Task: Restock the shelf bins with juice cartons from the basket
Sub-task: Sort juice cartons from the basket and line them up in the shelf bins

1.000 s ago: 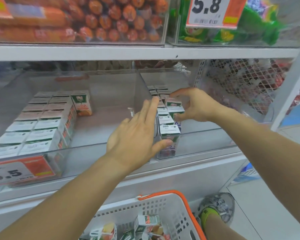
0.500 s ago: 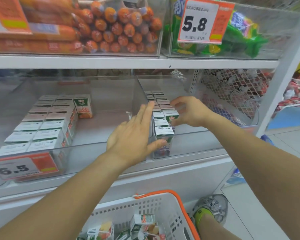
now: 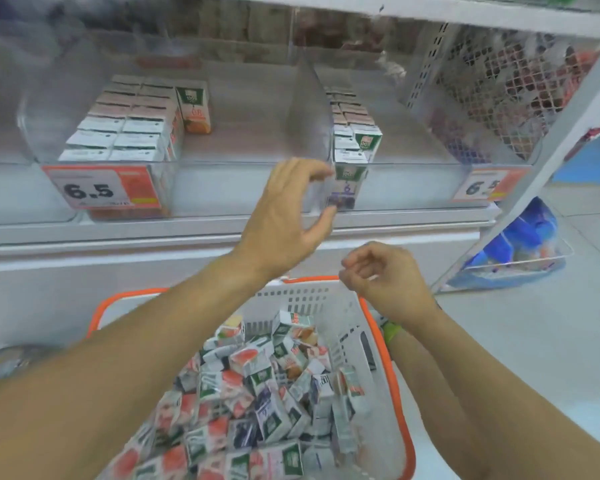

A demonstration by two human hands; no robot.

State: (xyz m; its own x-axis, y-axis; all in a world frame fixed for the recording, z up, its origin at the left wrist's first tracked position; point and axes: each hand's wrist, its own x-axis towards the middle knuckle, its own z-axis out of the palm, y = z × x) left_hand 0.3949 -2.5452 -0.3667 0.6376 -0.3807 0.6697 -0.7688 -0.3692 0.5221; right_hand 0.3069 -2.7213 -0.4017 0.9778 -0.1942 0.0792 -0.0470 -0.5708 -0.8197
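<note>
From the head view, our left hand [image 3: 288, 216] hangs loosely spread and empty; our right hand [image 3: 381, 275] curls on nothing. Between placements, we judge: next, reach among the juice cartons [image 3: 257, 393] heaped in the basket [image 3: 400, 403].

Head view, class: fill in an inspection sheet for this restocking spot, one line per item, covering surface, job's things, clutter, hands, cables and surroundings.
Surface: white shelf carrying two clear bins side by side.
Job's things: left bin holds cartons in rows at its left, bare floor to their right; right bin holds one row along its left wall; white basket with orange rim below, piled with loose juice cartons.
Clutter: nothing seen.
Hands: left hand raised before the bins, fingers loosely curved, holding nothing; right hand over the basket rim, fingers curled, holding nothing.
Cables: nothing seen.
Surroundings: price tags reading 6.5; wire mesh basket at right; pale floor.
</note>
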